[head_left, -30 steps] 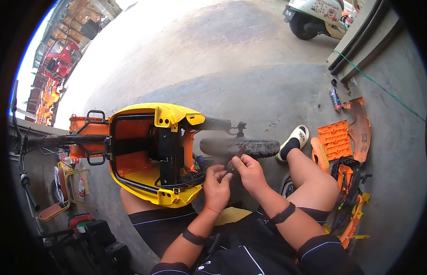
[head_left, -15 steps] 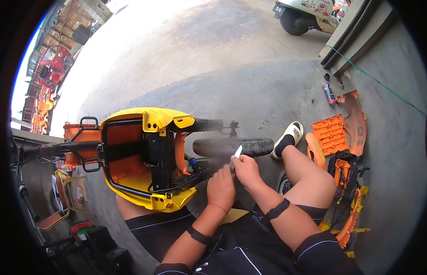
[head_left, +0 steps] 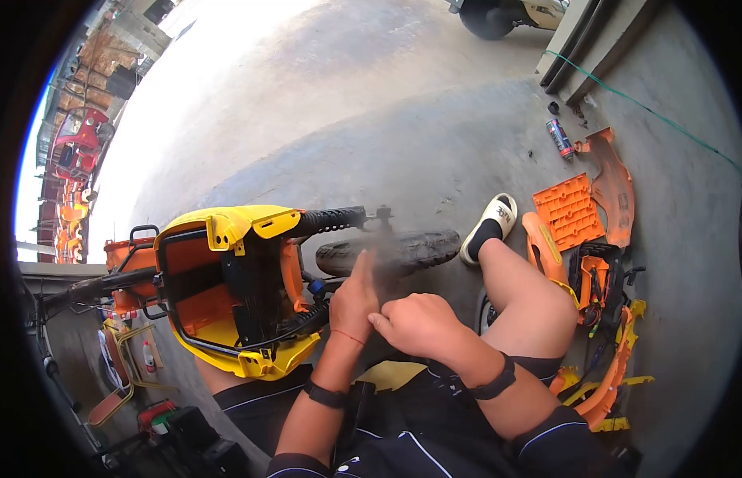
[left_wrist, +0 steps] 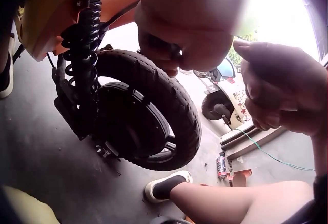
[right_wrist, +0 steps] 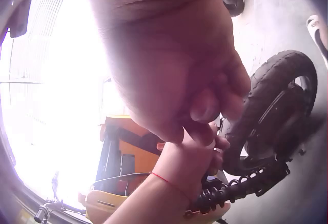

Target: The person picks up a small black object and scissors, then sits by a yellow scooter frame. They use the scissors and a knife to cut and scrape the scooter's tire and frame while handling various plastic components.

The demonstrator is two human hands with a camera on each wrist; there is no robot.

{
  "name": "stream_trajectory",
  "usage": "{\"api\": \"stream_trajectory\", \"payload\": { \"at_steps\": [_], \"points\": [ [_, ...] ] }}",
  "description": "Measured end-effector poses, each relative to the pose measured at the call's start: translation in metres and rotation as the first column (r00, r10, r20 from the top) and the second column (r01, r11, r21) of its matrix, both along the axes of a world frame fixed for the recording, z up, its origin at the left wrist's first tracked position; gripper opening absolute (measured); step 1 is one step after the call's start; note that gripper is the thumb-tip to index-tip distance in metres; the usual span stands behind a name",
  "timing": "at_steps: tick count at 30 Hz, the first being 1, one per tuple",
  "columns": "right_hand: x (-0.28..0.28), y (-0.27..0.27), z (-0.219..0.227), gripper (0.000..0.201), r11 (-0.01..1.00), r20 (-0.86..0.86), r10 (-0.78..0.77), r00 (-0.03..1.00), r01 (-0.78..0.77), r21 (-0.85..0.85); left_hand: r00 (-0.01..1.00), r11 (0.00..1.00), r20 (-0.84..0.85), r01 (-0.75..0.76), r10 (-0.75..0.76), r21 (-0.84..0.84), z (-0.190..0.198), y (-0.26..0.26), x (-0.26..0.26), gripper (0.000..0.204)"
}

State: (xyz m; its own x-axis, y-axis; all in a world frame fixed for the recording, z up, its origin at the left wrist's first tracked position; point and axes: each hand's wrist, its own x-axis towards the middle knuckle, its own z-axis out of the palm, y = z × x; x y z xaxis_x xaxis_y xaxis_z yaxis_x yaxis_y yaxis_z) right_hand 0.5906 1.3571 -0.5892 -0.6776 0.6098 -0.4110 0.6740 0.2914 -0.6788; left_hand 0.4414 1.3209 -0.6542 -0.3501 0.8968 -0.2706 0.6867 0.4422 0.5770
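Beside the rear tyre, my left hand points up with some fingers extended in the head view. The left wrist view shows its fingers curled about a dark object, mostly covered by the hand. My right hand is close at its right, turned palm down with the thumb toward my left wrist. Its fingers are curled in the left wrist view, and whether they hold anything is hidden. The blade seen earlier cannot be made out. A yellow and orange vehicle body lies left of the hands.
A spring shock absorber stands beside the wheel. On the floor at the right are an orange grid panel, a long orange cover, a spray can and a black tray. A leg with a pale shoe stretches past the tyre.
The hands have parted from their fingertip-close hold. The right hand has turned over and moved down toward the left wrist, the left hand's fingers now point up, and the blade has gone from sight.
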Motion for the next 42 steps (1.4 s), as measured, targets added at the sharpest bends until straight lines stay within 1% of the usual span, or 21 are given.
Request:
{"api": "stream_trajectory", "payload": {
  "at_steps": [1, 2, 4, 7, 10, 13, 17, 19, 22, 26, 28, 29, 31, 32, 34, 35, 37, 40, 42],
  "points": [
    [0.002, 0.001, 0.002, 0.042, 1.0, 0.013, 0.006, 1.0, -0.006, 0.026, 0.997, 0.997, -0.061, 0.038, -0.043, -0.074, 0.004, 0.003, -0.001, 0.044],
    [0.005, 0.002, 0.004, 0.042, 1.0, 0.011, 0.003, 1.0, -0.003, 0.02, 0.997, 0.996, -0.063, 0.041, -0.046, -0.079, 0.001, 0.004, -0.002, 0.044],
    [0.008, 0.005, 0.006, 0.041, 1.0, -0.06, -0.008, 0.998, 0.009, 0.01, 0.99, 0.992, -0.115, 0.072, -0.084, -0.107, -0.005, 0.006, -0.007, 0.042],
    [0.009, 0.005, 0.006, 0.04, 1.0, -0.087, -0.004, 0.996, 0.003, -0.02, 0.98, 0.982, -0.147, 0.109, -0.132, -0.154, -0.003, 0.011, -0.01, 0.041],
    [0.01, 0.003, 0.0, 0.04, 1.0, -0.091, 0.005, 0.996, -0.006, -0.008, 0.965, 0.98, -0.197, 0.145, -0.171, -0.137, -0.003, 0.012, -0.013, 0.04],
    [0.011, 0.003, -0.001, 0.039, 1.0, -0.099, 0.017, 0.995, -0.017, -0.005, 0.972, 0.975, -0.182, 0.117, -0.152, -0.191, 0.001, 0.014, -0.013, 0.039],
    [0.014, 0.003, -0.002, 0.036, 1.0, -0.127, -0.001, 0.992, 0.003, 0.02, 0.97, 0.972, -0.188, 0.116, -0.156, -0.205, 0.001, 0.01, -0.015, 0.038],
    [0.016, 0.001, -0.006, 0.034, 0.997, -0.171, -0.035, 0.985, 0.047, 0.061, 0.972, 0.982, -0.172, 0.138, -0.158, -0.126, -0.001, 0.006, -0.016, 0.039],
    [0.019, 0.0, -0.009, 0.031, 0.993, -0.193, -0.067, 0.979, 0.084, 0.085, 0.967, 0.978, -0.191, 0.138, -0.166, -0.155, -0.001, 0.005, -0.015, 0.039],
    [0.022, 0.002, -0.007, 0.029, 0.997, -0.168, -0.041, 0.985, 0.052, 0.06, 0.956, 0.972, -0.225, 0.149, -0.188, -0.181, 0.002, 0.007, -0.015, 0.039],
    [0.022, 0.0, -0.011, 0.03, 0.993, -0.22, -0.066, 0.973, 0.086, 0.084, 0.9, 0.972, -0.371, 0.196, -0.231, -0.131, 0.0, 0.007, -0.014, 0.041],
    [0.022, 0.0, -0.011, 0.03, 0.993, -0.221, -0.067, 0.973, 0.087, 0.08, 0.899, 0.971, -0.371, 0.197, -0.233, -0.134, -0.003, 0.007, -0.014, 0.041],
    [0.024, 0.0, -0.011, 0.03, 0.992, -0.246, -0.066, 0.967, 0.09, 0.09, 0.829, 0.957, -0.491, 0.289, -0.266, -0.03, -0.006, 0.009, -0.014, 0.048],
    [0.025, -0.001, -0.012, 0.03, 0.992, -0.246, -0.072, 0.966, 0.094, 0.078, 0.828, 0.955, -0.489, 0.293, -0.275, -0.041, -0.007, 0.009, -0.014, 0.048],
    [0.027, -0.001, -0.013, 0.029, 0.987, -0.29, -0.08, 0.954, 0.116, 0.109, 0.827, 0.948, -0.463, 0.288, -0.318, -0.137, -0.002, 0.014, -0.011, 0.057],
    [0.027, -0.001, -0.012, 0.029, 0.987, -0.29, -0.088, 0.953, 0.122, 0.101, 0.825, 0.945, -0.461, 0.293, -0.326, -0.145, 0.001, 0.016, -0.009, 0.057],
    [0.029, 0.001, -0.008, 0.026, 0.993, -0.247, -0.046, 0.968, 0.072, 0.097, 0.809, 0.93, -0.458, 0.312, -0.368, -0.195, 0.006, 0.017, -0.004, 0.064],
    [0.03, 0.002, -0.008, 0.025, 0.993, -0.247, -0.06, 0.967, 0.083, 0.084, 0.792, 0.919, -0.465, 0.335, -0.395, -0.21, -0.002, 0.016, -0.008, 0.07],
    [0.03, 0.004, -0.009, 0.025, 0.992, -0.249, -0.06, 0.967, 0.084, 0.089, 0.792, 0.919, -0.468, 0.32, -0.393, -0.231, -0.003, 0.018, -0.007, 0.07]
  ]
}}
